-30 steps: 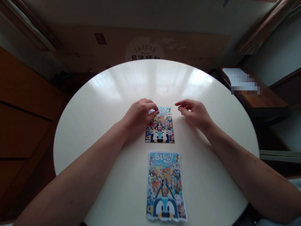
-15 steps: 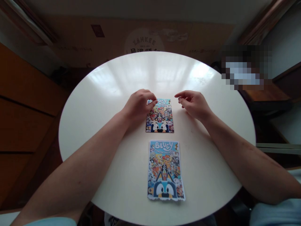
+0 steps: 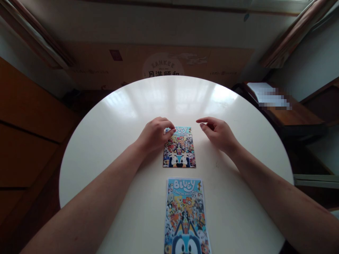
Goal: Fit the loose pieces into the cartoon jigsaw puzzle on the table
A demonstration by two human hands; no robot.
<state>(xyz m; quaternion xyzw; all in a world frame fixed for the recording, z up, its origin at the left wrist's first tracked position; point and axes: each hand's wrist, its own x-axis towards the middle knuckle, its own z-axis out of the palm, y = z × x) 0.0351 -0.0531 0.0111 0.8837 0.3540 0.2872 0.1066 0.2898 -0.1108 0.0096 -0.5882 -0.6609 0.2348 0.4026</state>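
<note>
A small colourful jigsaw picture (image 3: 179, 150) lies flat in the middle of the round white table (image 3: 111, 116). My left hand (image 3: 155, 134) rests at its top left corner, fingers curled, fingertips pressing on that corner. My right hand (image 3: 218, 133) lies on the table just right of the picture's top edge, fingers bent and drawn together, with nothing visible in them. A larger printed sheet (image 3: 186, 215) with the same cartoon picture and the word BLUEY lies nearer to me, below the jigsaw.
A cardboard panel (image 3: 159, 65) with printed lettering leans against the wall behind the table. Wooden cabinets (image 3: 23, 120) stand at the left. A dark wooden bench (image 3: 288, 113) with a white item on it stands at the right.
Both hands stay in about the same place at the jigsaw's top edge. The view shifts up and then down, so the table appears lower in the frame now.
</note>
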